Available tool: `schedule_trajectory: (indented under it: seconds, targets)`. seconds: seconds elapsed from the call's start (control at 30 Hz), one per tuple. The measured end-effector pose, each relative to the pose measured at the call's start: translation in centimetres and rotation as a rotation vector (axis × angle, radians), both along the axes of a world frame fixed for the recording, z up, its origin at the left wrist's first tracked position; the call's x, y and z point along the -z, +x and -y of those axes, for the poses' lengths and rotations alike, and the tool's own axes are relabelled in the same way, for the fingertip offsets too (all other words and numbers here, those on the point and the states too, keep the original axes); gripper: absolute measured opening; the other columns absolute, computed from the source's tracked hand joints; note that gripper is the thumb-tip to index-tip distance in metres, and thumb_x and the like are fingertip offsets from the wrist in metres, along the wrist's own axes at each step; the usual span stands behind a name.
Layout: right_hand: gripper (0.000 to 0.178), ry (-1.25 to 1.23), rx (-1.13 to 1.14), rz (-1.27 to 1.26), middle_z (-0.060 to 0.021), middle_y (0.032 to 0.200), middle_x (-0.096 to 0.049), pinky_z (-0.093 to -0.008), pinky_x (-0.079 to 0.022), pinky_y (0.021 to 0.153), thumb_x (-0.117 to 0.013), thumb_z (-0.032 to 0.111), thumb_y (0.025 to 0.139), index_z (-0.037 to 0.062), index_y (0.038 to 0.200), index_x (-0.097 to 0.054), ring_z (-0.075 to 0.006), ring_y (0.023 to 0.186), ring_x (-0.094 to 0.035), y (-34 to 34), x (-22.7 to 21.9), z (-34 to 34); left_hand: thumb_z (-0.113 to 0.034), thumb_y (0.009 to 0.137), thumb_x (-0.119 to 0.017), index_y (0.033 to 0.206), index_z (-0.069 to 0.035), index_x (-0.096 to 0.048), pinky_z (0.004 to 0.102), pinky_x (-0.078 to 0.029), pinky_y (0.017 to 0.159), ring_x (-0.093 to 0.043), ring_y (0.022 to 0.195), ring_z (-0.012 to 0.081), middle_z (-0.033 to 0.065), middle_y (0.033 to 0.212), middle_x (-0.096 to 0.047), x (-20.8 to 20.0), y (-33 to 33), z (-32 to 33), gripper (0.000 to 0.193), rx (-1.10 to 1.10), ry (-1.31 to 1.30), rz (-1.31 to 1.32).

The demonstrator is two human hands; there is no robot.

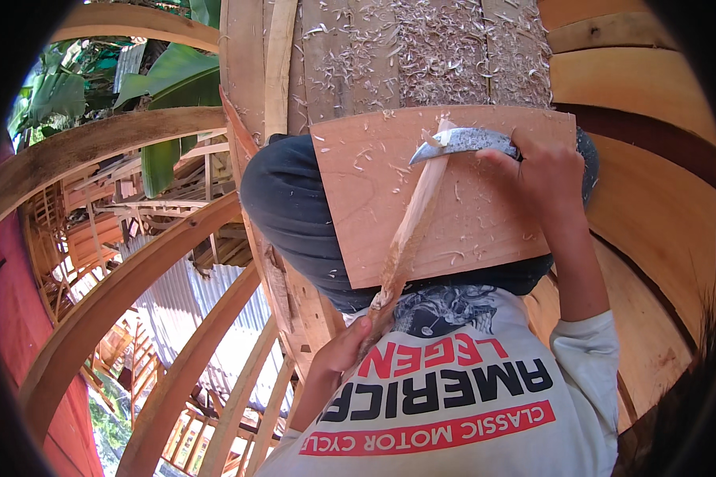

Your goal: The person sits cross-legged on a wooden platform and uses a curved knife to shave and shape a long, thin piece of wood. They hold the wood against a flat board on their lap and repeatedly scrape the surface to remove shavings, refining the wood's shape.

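My right hand [550, 173] is closed round the handle of a knife with a curved grey blade [471, 141], its tip pointing left. The blade lies across the far end of a long, roughly carved wooden stick [408, 232], where a curl of pale wood stands up. Close to my body, my left hand [345, 347] grips the stick's near end, which is darker and rougher. The stick slants over a flat reddish-brown board [485, 219] resting on my lap. Small shavings are scattered on the board.
Wood shavings [445, 56] cover the planks [318, 60] beyond my knees. Curved wooden ribs [139, 310] rise on the left, with banana leaves [175, 79] and corrugated metal sheets [175, 306] outside them. Broad curved planks [652, 199] form the right side.
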State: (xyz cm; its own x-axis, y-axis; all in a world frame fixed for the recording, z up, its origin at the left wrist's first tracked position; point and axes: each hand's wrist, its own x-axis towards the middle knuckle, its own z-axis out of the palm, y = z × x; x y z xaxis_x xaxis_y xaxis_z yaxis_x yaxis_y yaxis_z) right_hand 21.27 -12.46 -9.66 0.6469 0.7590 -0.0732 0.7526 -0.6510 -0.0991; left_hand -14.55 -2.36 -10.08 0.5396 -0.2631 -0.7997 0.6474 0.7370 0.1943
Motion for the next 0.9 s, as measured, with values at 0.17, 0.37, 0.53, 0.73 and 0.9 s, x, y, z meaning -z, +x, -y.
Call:
schedule_trajectory:
  seconds: [0.17, 0.37, 0.53, 0.73, 0.9]
  targets:
    - [0.060, 0.119, 0.338, 0.072, -0.0185, 0.060, -0.058, -0.0377, -0.045, 0.049, -0.054, 0.059, 0.087, 0.0007, 0.082, -0.066, -0.0346, 0.054, -0.059, 4.2, 1.4, 1.5, -0.061, 0.094, -0.037, 0.138, 0.002, -0.036, 0.0304, -0.031, 0.105, -0.043, 0.120, 0.0196, 0.0124, 0.134, -0.047, -0.4, -1.7, 0.7, 0.078, 0.018, -0.028, -0.103]
    - [0.060, 0.140, 0.355, -0.186, -0.0206, 0.062, -0.060, -0.0400, -0.047, 0.057, -0.053, 0.060, 0.087, 0.0018, 0.086, -0.069, -0.0361, 0.059, -0.059, 3.4, -5.6, 1.6, -0.062, 0.092, -0.041, 0.138, 0.000, -0.038, 0.0297, -0.040, 0.098, -0.050, 0.114, 0.0185, 0.0110, 0.126, -0.052, -1.5, -3.1, 0.8, 0.078, -0.037, -0.041, -0.114]
    - [0.049, 0.246, 0.464, -0.575, -0.0168, 0.056, -0.055, -0.0369, -0.043, 0.053, -0.065, 0.046, 0.084, -0.0027, 0.079, -0.064, -0.0274, 0.052, -0.054, 1.8, -2.2, 4.5, -0.062, 0.091, -0.043, 0.128, -0.002, -0.047, 0.0223, -0.044, 0.066, -0.051, 0.077, 0.0099, 0.0053, 0.100, -0.058, 0.7, -4.0, 0.5, 0.071, -0.037, 0.075, -0.155]
    - [0.032, 0.453, 0.485, -0.737, -0.0094, 0.052, -0.049, -0.0302, -0.039, 0.050, -0.073, 0.025, 0.081, -0.0036, 0.073, -0.060, -0.0114, 0.049, -0.046, -1.1, -1.8, 5.5, -0.053, 0.091, -0.051, 0.122, 0.000, -0.049, 0.0236, -0.039, 0.050, -0.044, 0.056, 0.0093, 0.0023, 0.075, -0.051, -3.1, 2.1, -1.7, 0.061, 0.159, 0.501, 0.159]
    - [0.033, 0.509, 0.362, -0.723, -0.0101, 0.049, -0.048, -0.0316, -0.037, 0.046, -0.074, 0.024, 0.079, -0.0030, 0.067, -0.059, -0.0133, 0.044, -0.044, -1.1, -1.5, 5.8, -0.032, 0.077, -0.071, 0.123, 0.001, -0.051, 0.0324, -0.049, 0.079, -0.064, 0.081, 0.0223, 0.0151, 0.093, -0.066, -6.9, 6.7, -0.3, 0.060, 0.299, 1.042, 0.005]
